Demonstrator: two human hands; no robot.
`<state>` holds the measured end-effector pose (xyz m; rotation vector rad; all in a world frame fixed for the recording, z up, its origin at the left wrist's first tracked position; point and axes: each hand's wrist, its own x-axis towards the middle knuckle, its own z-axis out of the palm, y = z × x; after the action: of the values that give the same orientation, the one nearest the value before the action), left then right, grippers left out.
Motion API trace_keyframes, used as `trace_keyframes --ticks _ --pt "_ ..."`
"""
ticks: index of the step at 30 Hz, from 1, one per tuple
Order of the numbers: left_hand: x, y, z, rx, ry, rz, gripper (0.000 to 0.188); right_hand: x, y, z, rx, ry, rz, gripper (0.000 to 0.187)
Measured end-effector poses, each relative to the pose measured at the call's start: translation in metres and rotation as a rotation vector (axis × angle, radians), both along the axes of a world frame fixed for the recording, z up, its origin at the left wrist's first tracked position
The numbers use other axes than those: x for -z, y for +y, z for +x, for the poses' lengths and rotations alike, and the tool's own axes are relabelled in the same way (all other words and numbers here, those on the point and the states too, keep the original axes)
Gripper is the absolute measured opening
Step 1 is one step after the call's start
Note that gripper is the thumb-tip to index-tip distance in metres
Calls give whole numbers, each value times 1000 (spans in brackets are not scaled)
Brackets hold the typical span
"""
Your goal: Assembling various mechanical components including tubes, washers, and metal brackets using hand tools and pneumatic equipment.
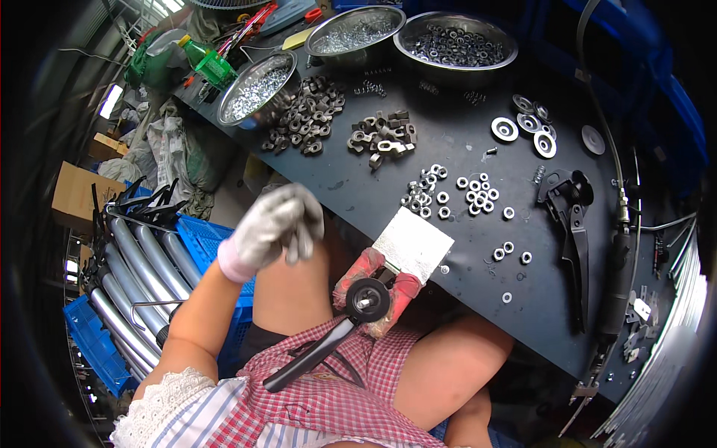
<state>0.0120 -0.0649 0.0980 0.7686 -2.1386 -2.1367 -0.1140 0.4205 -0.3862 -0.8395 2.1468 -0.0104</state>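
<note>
My left hand (278, 225) wears a grey-white work glove with a pink cuff. It is raised above my left thigh, its fingers loosely bent and a little apart, with nothing visible in them. Closest to it is a black lever handle (314, 357) with a round hub (367, 300); a metal stud stands in the hub's centre. The hub sits between the two worn red sides of a holder (403, 293) at the table edge, and the handle slants over my lap. Beyond the holder lies a whitish plate (413, 240). My right forearm (470, 422) shows at the lower right; its hand is hidden.
On the dark table (478, 291) lie nuts (478, 193), dark metal links (382, 138), round discs (534, 134) and another black lever (573, 239). Steel bowls (455, 48) of small parts stand behind. A hanging tool (618, 276) is right; grey tubes (134, 276) fill blue crates left.
</note>
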Motion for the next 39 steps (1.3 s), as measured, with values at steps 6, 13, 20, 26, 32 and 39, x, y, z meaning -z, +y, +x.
trace_keyframes --ticks 6,13,20,26,32,39 --pt "0 -62 -136 -44 183 -973 27 -44 41 7 56 101 110 49" --pt "25 -82 -188 239 -221 -1509 34 -85 65 22 178 250 232 52" --pt "-16 -37 -118 172 613 -259 38 -155 120 56 481 435 290 28" --pt "32 68 -1 160 711 450 48 -357 44 94 984 685 -554 39" --pt "45 87 3 247 701 146 34 -423 -6 116 1528 -599 -1901 32" --pt "32 65 -9 311 1033 -632 33 -507 -119 12 941 -615 -1870 51"
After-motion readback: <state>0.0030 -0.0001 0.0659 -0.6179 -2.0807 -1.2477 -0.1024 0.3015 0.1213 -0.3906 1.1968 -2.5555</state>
